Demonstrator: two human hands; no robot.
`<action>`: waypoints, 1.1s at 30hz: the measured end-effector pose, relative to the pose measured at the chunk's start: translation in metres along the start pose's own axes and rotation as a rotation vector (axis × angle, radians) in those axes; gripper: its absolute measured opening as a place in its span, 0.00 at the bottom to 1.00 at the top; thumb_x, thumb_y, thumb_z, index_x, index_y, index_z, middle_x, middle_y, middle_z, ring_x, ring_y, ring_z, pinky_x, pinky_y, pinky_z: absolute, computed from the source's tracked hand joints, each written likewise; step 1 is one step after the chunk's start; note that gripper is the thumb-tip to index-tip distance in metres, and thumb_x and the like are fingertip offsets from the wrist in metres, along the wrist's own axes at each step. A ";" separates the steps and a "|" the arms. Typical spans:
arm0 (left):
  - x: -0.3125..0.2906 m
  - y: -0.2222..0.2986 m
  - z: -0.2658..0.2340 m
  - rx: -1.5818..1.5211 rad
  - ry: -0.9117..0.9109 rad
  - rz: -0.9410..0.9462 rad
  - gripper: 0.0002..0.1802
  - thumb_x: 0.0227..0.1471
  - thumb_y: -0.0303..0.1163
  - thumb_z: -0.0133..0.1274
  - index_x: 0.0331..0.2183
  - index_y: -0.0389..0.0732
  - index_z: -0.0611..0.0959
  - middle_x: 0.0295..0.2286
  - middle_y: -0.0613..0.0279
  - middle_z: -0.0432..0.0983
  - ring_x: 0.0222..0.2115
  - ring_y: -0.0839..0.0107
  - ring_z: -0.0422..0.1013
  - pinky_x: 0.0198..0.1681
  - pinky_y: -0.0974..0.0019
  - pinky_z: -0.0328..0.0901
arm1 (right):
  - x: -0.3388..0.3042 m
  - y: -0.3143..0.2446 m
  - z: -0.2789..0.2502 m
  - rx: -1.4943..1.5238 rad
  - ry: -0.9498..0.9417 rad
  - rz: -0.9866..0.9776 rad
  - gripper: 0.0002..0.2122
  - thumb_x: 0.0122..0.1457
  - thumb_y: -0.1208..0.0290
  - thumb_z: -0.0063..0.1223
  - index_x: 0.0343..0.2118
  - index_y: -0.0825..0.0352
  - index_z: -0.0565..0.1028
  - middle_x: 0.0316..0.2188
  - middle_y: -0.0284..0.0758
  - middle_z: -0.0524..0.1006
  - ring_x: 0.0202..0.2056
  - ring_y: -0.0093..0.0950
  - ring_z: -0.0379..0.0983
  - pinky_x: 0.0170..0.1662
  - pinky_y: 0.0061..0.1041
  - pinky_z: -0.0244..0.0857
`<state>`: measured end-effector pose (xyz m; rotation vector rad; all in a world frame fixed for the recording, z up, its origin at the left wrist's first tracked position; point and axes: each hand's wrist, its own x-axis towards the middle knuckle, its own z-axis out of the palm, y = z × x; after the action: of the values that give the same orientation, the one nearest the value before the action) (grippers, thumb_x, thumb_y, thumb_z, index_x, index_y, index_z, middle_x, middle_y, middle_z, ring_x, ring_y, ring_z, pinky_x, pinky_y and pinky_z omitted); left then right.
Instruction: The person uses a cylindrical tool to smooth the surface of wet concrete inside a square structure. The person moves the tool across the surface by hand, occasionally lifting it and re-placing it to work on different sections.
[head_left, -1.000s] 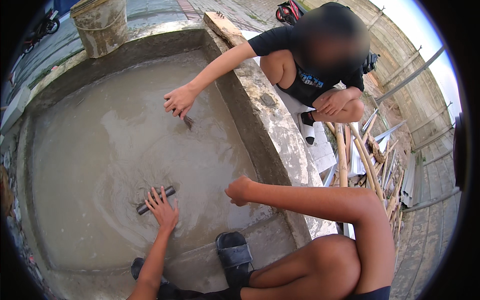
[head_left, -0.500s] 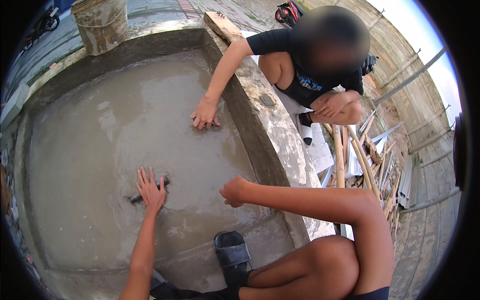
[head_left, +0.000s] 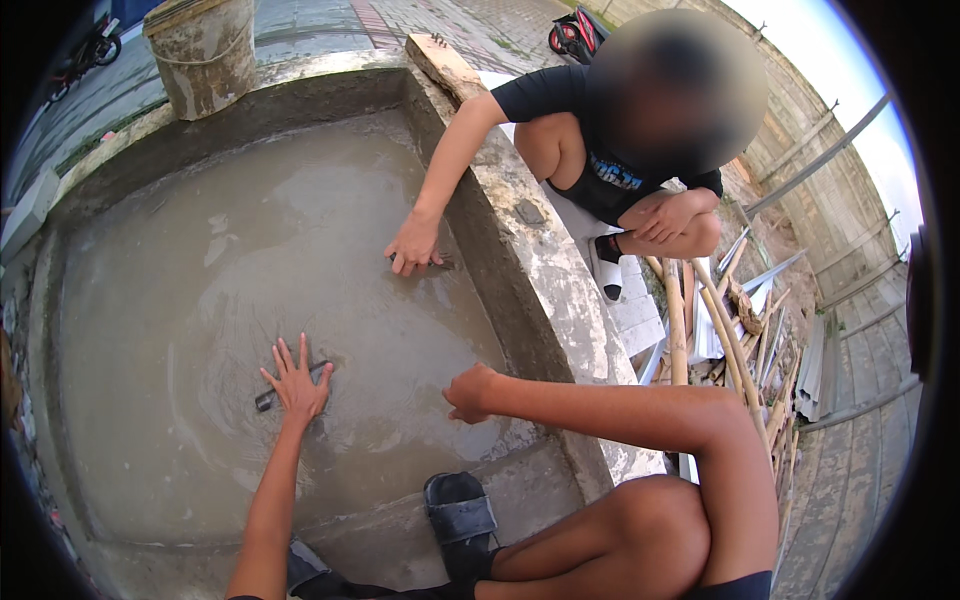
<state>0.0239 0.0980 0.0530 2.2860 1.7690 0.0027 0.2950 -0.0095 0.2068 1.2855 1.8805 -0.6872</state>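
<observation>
My left hand lies with fingers spread across a short dark bar on the wet grey cement. One end of the bar shows left of the palm, the other by the thumb; its middle is hidden. Over the right side of the cement hangs my right hand, fingers curled closed, with nothing visible in them. The forearm passes above my raised knee. Farther off, a co-worker's hand presses on another dark piece, mostly covered by the fingers, near the right wall of the basin.
A rough concrete rim bounds the basin; the co-worker squats beyond it. On the far rim stand a dirty bucket and a wooden block. My sandal rests at the near edge. Bamboo poles and scraps lie at the right.
The dark bar now shows more clearly above the cement beneath my left hand, which has turned slightly. The co-worker's hand has shifted a little; my right hand has barely moved.
</observation>
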 end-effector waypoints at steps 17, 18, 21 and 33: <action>-0.082 0.012 0.054 -0.027 0.170 0.073 0.37 0.54 0.56 0.40 0.61 0.52 0.56 0.61 0.42 0.39 0.63 0.48 0.31 0.55 0.28 0.24 | 0.001 -0.025 -0.030 -0.080 -0.034 -0.020 0.18 0.58 0.56 0.47 0.41 0.67 0.74 0.35 0.40 0.78 0.39 0.38 0.76 0.40 0.38 0.68; -0.069 0.005 0.046 -0.046 0.169 0.078 0.37 0.54 0.57 0.40 0.61 0.53 0.56 0.61 0.43 0.39 0.63 0.49 0.32 0.56 0.29 0.25 | 0.005 -0.027 -0.032 -0.087 -0.029 -0.029 0.18 0.58 0.56 0.47 0.40 0.67 0.74 0.35 0.40 0.78 0.39 0.38 0.76 0.39 0.38 0.68; -0.026 0.005 0.027 -0.109 0.147 0.100 0.38 0.53 0.59 0.40 0.61 0.56 0.54 0.61 0.45 0.38 0.63 0.51 0.33 0.58 0.32 0.29 | 0.003 -0.022 -0.034 -0.070 -0.041 -0.016 0.18 0.57 0.56 0.48 0.39 0.67 0.74 0.34 0.39 0.78 0.38 0.37 0.76 0.39 0.37 0.68; 0.100 -0.022 0.004 0.060 0.220 0.129 0.42 0.50 0.66 0.39 0.62 0.66 0.46 0.62 0.48 0.32 0.63 0.50 0.30 0.59 0.32 0.28 | 0.007 0.005 -0.006 -0.002 -0.001 0.004 0.16 0.56 0.56 0.50 0.35 0.65 0.77 0.34 0.38 0.78 0.39 0.37 0.76 0.38 0.37 0.68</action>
<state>0.0295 0.1976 0.0292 2.5238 1.7383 0.2357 0.2959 0.0008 0.2047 1.2868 1.8775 -0.6833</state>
